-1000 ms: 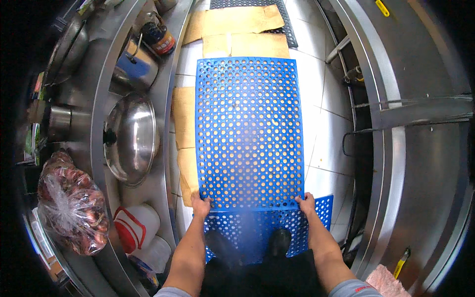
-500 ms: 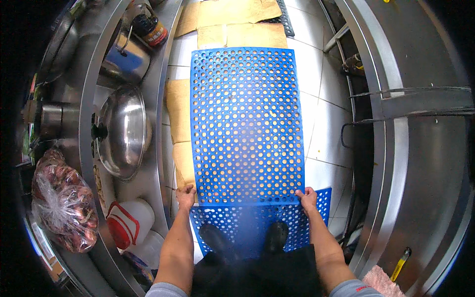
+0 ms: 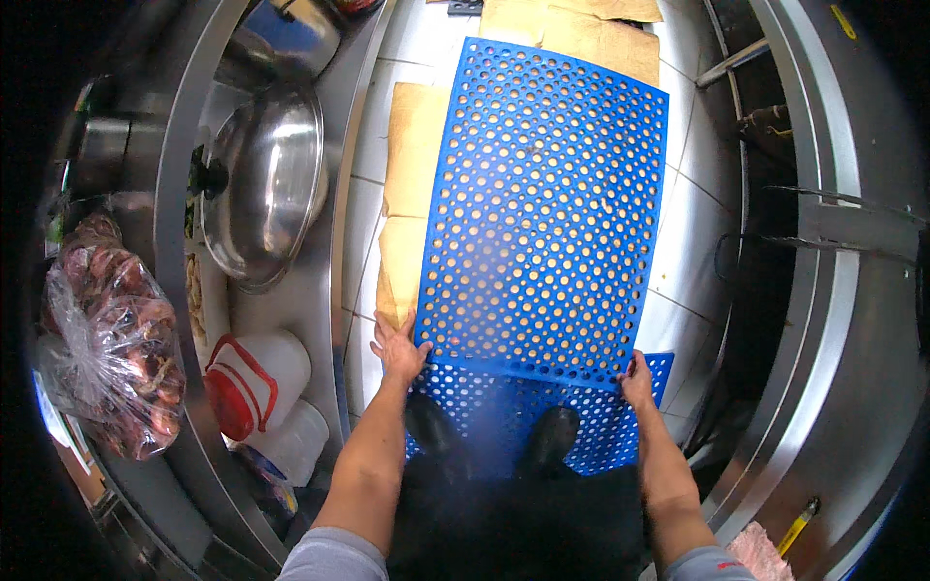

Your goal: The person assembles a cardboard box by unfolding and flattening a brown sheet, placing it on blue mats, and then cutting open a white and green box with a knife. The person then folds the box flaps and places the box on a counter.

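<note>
A blue rubber floor mat full of round holes [image 3: 542, 208] lies over cardboard on the floor, slightly askew, its near edge overlapping a second blue mat [image 3: 660, 372] under my shoes. My right hand [image 3: 635, 381] is closed on the upper mat's near right corner, thumb and fingers pinching the edge. At the near left corner is my left hand [image 3: 399, 351]. Its fingers are spread over the cardboard strip [image 3: 402, 257] beside the mat, and its thumb touches the mat's edge. The undersides of both corners are hidden.
A steel shelf on the left holds an oval metal lid [image 3: 271, 179], a white tub with a red handle [image 3: 266, 382] and a clear bag of reddish-brown food [image 3: 121, 339]. Steel equipment [image 3: 833, 387] lines the right. More cardboard [image 3: 591, 39] lies beyond the mat on white tiles.
The view has shifted. The upper mat has turned slightly clockwise against the floor and cardboard. My left hand's fingers have spread out from its corner; my right hand keeps its hold.
</note>
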`<action>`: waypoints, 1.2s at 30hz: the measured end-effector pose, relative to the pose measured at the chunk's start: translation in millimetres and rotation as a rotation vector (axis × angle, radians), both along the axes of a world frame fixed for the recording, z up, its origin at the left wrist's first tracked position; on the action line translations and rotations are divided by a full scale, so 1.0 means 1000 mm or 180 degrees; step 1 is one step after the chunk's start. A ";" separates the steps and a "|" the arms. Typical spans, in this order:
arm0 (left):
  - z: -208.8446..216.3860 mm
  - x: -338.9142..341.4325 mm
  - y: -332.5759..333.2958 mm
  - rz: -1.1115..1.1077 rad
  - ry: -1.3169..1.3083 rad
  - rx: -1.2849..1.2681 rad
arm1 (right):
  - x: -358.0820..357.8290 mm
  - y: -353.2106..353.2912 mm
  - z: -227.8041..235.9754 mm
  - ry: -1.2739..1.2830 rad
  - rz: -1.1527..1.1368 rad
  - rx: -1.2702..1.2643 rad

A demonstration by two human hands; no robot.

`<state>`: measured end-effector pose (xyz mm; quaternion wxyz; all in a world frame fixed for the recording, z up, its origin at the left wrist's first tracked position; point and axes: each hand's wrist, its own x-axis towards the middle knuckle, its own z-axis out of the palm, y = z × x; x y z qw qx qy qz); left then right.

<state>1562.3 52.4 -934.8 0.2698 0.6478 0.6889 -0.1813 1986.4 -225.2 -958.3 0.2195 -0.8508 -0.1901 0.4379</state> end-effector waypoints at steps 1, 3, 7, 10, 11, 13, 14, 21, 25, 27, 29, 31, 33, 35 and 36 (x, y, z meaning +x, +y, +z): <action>0.003 0.000 0.002 -0.0032 -0.0047 0.0012 | 0.010 -0.005 -0.004 -0.0029 0.0239 0.0108; -0.004 -0.005 0.003 -0.0102 -0.0121 0.0003 | 0.030 -0.026 -0.024 0.0245 0.0280 0.0109; 0.009 0.003 0.004 -0.0078 -0.0139 -0.0018 | 0.009 -0.008 0.000 0.0922 -0.0632 0.0597; 0.014 0.000 0.005 0.0008 -0.0192 -0.0172 | -0.012 0.025 0.037 0.0934 -0.0858 0.0743; 0.015 0.000 0.004 0.0031 -0.0186 -0.0184 | -0.018 0.034 0.059 0.0573 -0.0494 0.0599; 0.007 -0.008 -0.001 -0.0018 -0.0231 -0.0066 | -0.020 0.030 0.057 0.0180 -0.0222 0.0460; 0.006 -0.007 0.000 -0.0057 -0.0267 -0.0008 | -0.023 0.035 0.060 -0.0011 -0.0090 0.0385; -0.023 -0.025 -0.002 -0.0210 -0.0553 0.0276 | -0.001 0.010 -0.002 -0.0237 0.0049 0.0362; 0.002 -0.004 0.008 -0.0338 -0.0007 -0.0310 | -0.005 0.031 0.007 -0.0964 0.0203 -0.0322; 0.017 0.001 0.001 -0.0210 0.0315 -0.0442 | -0.018 0.040 0.030 -0.1232 0.0256 -0.0582; 0.063 0.029 -0.016 0.0253 0.0387 -0.0660 | -0.034 0.040 0.064 -0.0995 0.0359 -0.0956; 0.119 0.042 -0.037 0.0404 0.0276 -0.0664 | -0.053 0.043 0.100 -0.0705 0.0201 -0.1244; 0.176 0.050 -0.055 0.0387 -0.0010 -0.0734 | -0.063 0.019 0.124 -0.0833 0.0361 -0.1216; 0.250 0.065 -0.059 0.0437 -0.0087 -0.0829 | -0.071 0.029 0.160 -0.0551 0.0432 -0.1289; 0.278 0.067 -0.059 0.0434 -0.0306 -0.0778 | -0.072 0.049 0.191 -0.0521 0.0799 -0.1223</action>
